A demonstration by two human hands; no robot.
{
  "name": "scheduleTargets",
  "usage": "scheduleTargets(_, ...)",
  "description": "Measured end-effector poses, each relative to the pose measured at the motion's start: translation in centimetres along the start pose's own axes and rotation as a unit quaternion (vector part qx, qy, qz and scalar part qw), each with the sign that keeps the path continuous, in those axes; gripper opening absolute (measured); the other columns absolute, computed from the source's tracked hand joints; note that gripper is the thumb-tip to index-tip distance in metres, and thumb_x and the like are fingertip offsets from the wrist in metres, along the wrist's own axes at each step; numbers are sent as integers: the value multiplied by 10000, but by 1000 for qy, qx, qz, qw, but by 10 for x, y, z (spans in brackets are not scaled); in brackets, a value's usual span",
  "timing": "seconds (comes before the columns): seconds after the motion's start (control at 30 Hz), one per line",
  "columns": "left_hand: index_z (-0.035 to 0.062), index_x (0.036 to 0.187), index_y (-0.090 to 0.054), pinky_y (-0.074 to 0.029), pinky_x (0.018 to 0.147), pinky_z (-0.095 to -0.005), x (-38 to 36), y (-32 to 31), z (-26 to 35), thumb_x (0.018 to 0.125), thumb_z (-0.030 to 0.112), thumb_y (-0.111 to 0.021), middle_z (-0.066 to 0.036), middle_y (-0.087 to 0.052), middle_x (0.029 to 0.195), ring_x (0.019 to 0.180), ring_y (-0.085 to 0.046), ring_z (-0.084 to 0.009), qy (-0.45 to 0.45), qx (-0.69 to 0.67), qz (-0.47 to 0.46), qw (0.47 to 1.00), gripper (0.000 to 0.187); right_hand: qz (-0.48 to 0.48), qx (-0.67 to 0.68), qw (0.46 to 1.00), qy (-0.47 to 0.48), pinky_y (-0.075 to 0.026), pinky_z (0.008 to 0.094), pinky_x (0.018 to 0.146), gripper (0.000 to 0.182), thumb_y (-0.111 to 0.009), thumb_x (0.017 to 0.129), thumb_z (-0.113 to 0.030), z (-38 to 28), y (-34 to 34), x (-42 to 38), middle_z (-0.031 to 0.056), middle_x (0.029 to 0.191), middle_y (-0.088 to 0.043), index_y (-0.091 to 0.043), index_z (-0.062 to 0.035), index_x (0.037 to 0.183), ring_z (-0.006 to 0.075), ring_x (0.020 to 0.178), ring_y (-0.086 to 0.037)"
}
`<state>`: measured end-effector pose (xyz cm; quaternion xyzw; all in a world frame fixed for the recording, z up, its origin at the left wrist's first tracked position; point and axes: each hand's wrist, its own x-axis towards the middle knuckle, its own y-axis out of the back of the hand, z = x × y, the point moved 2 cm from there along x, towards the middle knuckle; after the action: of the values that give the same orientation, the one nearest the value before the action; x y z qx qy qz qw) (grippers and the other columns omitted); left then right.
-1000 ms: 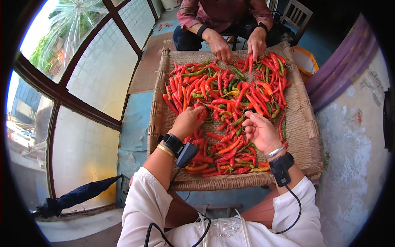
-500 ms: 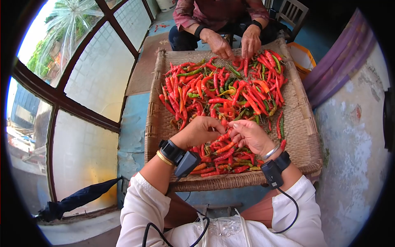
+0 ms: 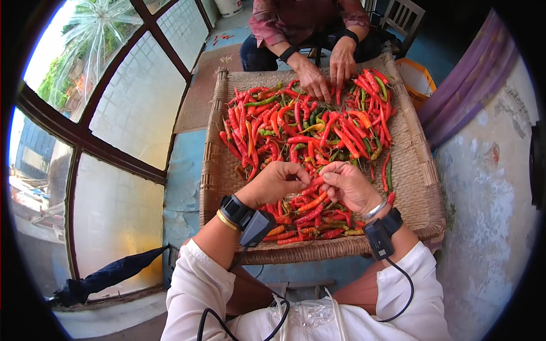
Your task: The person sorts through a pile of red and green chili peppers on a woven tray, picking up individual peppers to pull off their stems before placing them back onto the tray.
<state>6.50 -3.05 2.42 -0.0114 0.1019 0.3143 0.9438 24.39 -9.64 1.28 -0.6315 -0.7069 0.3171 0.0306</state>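
Observation:
A red chili pepper (image 3: 315,183) is held between my two hands, over the near part of a wide woven tray (image 3: 418,213). My left hand (image 3: 280,184) is closed in a pinch at the pepper's left end. From the other side, my right hand (image 3: 354,186) grips the same pepper between thumb and curled fingers, which partly hide it. Under my hands lies a pile of red and orange chili peppers (image 3: 310,216). Beyond them spreads a larger heap of red chili peppers (image 3: 347,139), with some green ones mixed in.
Across the tray, a person's hands (image 3: 315,79) reach into the far peppers. Framed windows (image 3: 128,96) with a folded dark umbrella (image 3: 114,275) run along the left. On the right are a worn wall (image 3: 483,187), a purple curtain (image 3: 466,91) and a yellow-edged box (image 3: 418,79).
My right hand has shifted slightly, and the pepper between my hands now shows more plainly. The other person's hand on the left side has moved a little down and right over the heap.

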Motion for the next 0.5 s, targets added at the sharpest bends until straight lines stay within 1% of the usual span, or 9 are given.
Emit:
scheduleTargets(0.03,10,838,-598,-450,648,-190,1,3,-3,790,-9,-572,17,-589,766,711,-528,-36,-1,0,0,1000,58,23,11,1000,18,-428,185,401,122,-583,821,-167,-2,1,1,26,659,-585,-565,-53,862,64,488,-525)
scheduleTargets(0.1,11,857,-611,-469,636,-245,5,15,-8,750,10,-586,-56,-626,749,702,-590,-111,-68,173,68,980,109,54,42,997,38,-427,186,400,111,-573,825,-155,-6,12,3,28,660,-585,-565,-53,868,66,491,-528)
scheduleTargets(0.23,-4,873,-598,-463,628,-236,10,29,-32,750,38,-606,-43,-608,741,684,-569,-98,-32,274,97,956,131,156,160,965,137,-448,215,450,100,-551,832,-148,-19,37,4,32,684,-600,-564,-59,875,81,547,-555)
scheduleTargets(0.3,5,907,-604,-475,635,-278,12,26,-41,737,85,-618,-105,-623,769,695,-607,-197,-42,345,67,935,188,179,206,948,164,-453,224,469,104,-548,835,-159,-22,41,4,33,699,-609,-565,-64,876,84,571,-566)
scheduleTargets(0.33,25,951,-605,-474,696,-315,12,22,-39,729,104,-612,-152,-615,876,790,-603,-276,9,345,35,938,236,218,230,939,135,-454,228,481,109,-545,838,-172,-18,43,4,34,712,-617,-567,-73,878,87,589,-572)
scheduleTargets(0.37,37,986,-594,-467,723,-329,13,22,-47,729,106,-604,-161,-606,901,825,-591,-286,-50,361,21,931,266,256,252,927,108,-455,232,494,113,-542,841,-185,-15,48,4,35,726,-624,-569,-82,880,90,607,-579)
scheduleTargets(0.4,49,1020,-584,-460,750,-344,13,20,-57,729,107,-595,-170,-596,926,860,-579,-297,-108,376,6,920,297,235,235,941,69,-447,229,483,124,-543,842,-206,-6,56,9,37,728,-628,-570,-90,877,89,603,-579)
scheduleTargets(0.47,61,1086,-547,-441,788,-379,13,15,-59,713,105,-590,-184,-576,974,908,-547,-327,-63,402,-9,913,378,154,200,967,42,-453,232,484,152,-533,849,-200,-2,44,10,44,733,-623,-554,-70,925,96,602,-578)
scheduleTargets(0.5,80,1079,-553,-460,740,-394,14,15,-67,701,130,-594,-156,-583,932,863,-565,-313,-49,426,-7,903,384,119,174,977,42,-455,229,483,171,-526,853,-194,-2,37,9,47,737,-618,-541,-60,957,98,598,-576)
